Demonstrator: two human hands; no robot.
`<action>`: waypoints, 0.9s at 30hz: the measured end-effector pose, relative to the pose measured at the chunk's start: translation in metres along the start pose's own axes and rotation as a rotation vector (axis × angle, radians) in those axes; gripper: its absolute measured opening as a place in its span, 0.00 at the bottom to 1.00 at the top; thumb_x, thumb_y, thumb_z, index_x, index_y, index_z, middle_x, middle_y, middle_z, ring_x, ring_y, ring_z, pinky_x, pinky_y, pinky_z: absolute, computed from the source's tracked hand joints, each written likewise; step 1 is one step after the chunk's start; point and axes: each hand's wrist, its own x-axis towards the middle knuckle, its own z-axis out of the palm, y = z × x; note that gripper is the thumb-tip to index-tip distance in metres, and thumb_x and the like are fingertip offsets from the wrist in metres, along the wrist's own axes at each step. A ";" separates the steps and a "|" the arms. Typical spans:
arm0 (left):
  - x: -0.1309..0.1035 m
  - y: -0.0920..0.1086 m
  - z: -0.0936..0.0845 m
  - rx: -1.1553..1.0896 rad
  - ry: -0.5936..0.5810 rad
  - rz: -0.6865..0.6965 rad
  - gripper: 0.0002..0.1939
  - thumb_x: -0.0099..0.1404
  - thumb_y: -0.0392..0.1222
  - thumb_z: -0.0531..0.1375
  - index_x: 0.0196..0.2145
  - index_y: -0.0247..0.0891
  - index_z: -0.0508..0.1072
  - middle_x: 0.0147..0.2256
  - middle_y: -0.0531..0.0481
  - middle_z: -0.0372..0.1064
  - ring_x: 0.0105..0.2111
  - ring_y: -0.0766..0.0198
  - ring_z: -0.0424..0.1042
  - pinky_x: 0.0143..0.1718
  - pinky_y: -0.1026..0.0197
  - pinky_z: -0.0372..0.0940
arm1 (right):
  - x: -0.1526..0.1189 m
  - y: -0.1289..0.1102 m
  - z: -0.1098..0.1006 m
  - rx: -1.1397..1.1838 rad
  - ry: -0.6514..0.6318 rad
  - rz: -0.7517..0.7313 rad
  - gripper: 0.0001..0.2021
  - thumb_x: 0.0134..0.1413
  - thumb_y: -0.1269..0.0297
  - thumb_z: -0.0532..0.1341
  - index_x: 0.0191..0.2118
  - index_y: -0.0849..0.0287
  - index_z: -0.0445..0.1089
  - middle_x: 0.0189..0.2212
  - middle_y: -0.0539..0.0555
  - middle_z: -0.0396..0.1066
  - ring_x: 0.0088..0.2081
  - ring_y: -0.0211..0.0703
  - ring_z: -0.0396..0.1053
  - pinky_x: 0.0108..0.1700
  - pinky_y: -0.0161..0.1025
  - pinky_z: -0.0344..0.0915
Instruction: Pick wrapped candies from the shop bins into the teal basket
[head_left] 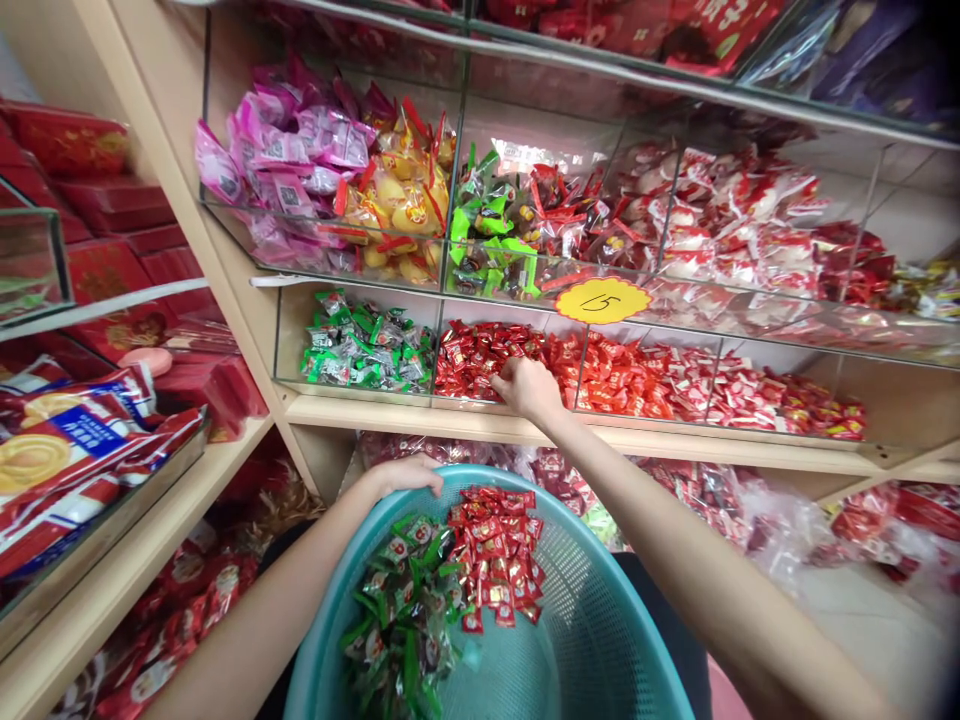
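The left hand (409,475) is closed over the far rim of the basket (600,590), fingers curled across the edge. The basket is round, of teal plastic, with a smooth rolled rim and finely perforated walls; it sits below the shelf (457,415), between the forearms.

The basket holds two lots. Red sweets (499,550), small, flat, glossy rectangles with crimped ends, lie in a heap toward the far side. Green sweets (405,610), in crinkled part-clear wrappers with twisted, pointed ends, are piled along the left. Part of the perforated interior to the right is bare.

The right hand (529,388) is at the front of the lower compartment of binned red sweets (480,350), fingers bent inward; whether they grip anything cannot be told.

The shelf is pale, smooth wood; clear, flat panels form its compartments. Left of the binned red sweets, past a clear divider (436,350), are binned green sweets (367,345); to the right, orange-red sweets (626,375). A scalloped yellow tag (604,300), handwritten "15", is fixed above. The upper row contains puffed purple packets (292,150) and rounded yellow packets (397,200).
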 end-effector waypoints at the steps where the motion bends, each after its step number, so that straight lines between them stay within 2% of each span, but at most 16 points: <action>1: 0.000 0.000 0.000 0.006 -0.002 0.010 0.13 0.41 0.37 0.57 0.28 0.35 0.73 0.22 0.54 0.70 0.21 0.66 0.67 0.20 0.68 0.60 | 0.010 -0.004 0.004 -0.010 -0.053 0.053 0.15 0.49 0.53 0.55 0.36 0.59 0.69 0.36 0.59 0.71 0.39 0.47 0.68 0.36 0.38 0.61; 4: 0.000 0.000 -0.001 0.020 -0.003 0.028 0.11 0.41 0.37 0.57 0.26 0.35 0.72 0.21 0.55 0.70 0.20 0.67 0.67 0.19 0.68 0.59 | 0.028 -0.015 0.016 0.003 -0.201 0.173 0.23 0.42 0.49 0.60 0.41 0.63 0.69 0.39 0.63 0.70 0.41 0.49 0.68 0.39 0.40 0.63; 7: 0.000 0.000 0.000 0.010 0.007 0.020 0.10 0.40 0.37 0.57 0.25 0.36 0.72 0.20 0.55 0.69 0.19 0.67 0.66 0.19 0.68 0.60 | 0.035 -0.021 0.023 0.018 -0.280 0.217 0.29 0.38 0.48 0.62 0.45 0.64 0.67 0.42 0.65 0.68 0.44 0.50 0.67 0.41 0.41 0.63; 16: -0.002 0.003 0.002 0.010 0.012 0.013 0.14 0.40 0.37 0.57 0.28 0.34 0.73 0.21 0.54 0.69 0.20 0.65 0.66 0.22 0.65 0.62 | 0.038 -0.020 0.022 0.067 -0.316 0.210 0.30 0.36 0.50 0.63 0.45 0.64 0.66 0.44 0.63 0.68 0.45 0.50 0.66 0.41 0.40 0.63; 19: -0.002 0.003 0.001 -0.002 0.005 0.008 0.13 0.40 0.37 0.57 0.28 0.34 0.73 0.21 0.54 0.69 0.20 0.65 0.66 0.23 0.65 0.62 | 0.038 -0.017 0.015 0.103 -0.277 0.217 0.28 0.37 0.50 0.62 0.43 0.66 0.67 0.41 0.63 0.69 0.41 0.50 0.68 0.38 0.39 0.63; 22: 0.000 0.001 0.000 0.005 -0.009 0.008 0.13 0.41 0.37 0.57 0.28 0.35 0.73 0.21 0.54 0.69 0.20 0.65 0.66 0.21 0.66 0.61 | 0.036 -0.011 0.002 0.171 -0.179 0.182 0.24 0.39 0.49 0.59 0.37 0.66 0.69 0.34 0.61 0.70 0.35 0.47 0.68 0.34 0.38 0.62; 25: 0.003 -0.002 -0.001 0.007 -0.013 0.020 0.15 0.41 0.37 0.57 0.30 0.35 0.73 0.22 0.54 0.70 0.21 0.65 0.67 0.20 0.67 0.60 | 0.024 -0.004 -0.016 0.292 -0.028 0.059 0.19 0.43 0.50 0.55 0.28 0.63 0.69 0.25 0.55 0.69 0.29 0.41 0.65 0.30 0.35 0.58; 27: 0.004 -0.004 -0.001 -0.003 -0.015 0.015 0.16 0.41 0.37 0.57 0.31 0.35 0.73 0.23 0.54 0.70 0.21 0.65 0.67 0.20 0.67 0.61 | 0.006 0.002 -0.029 0.358 0.077 -0.035 0.17 0.45 0.50 0.54 0.25 0.62 0.67 0.21 0.52 0.66 0.25 0.37 0.62 0.28 0.34 0.55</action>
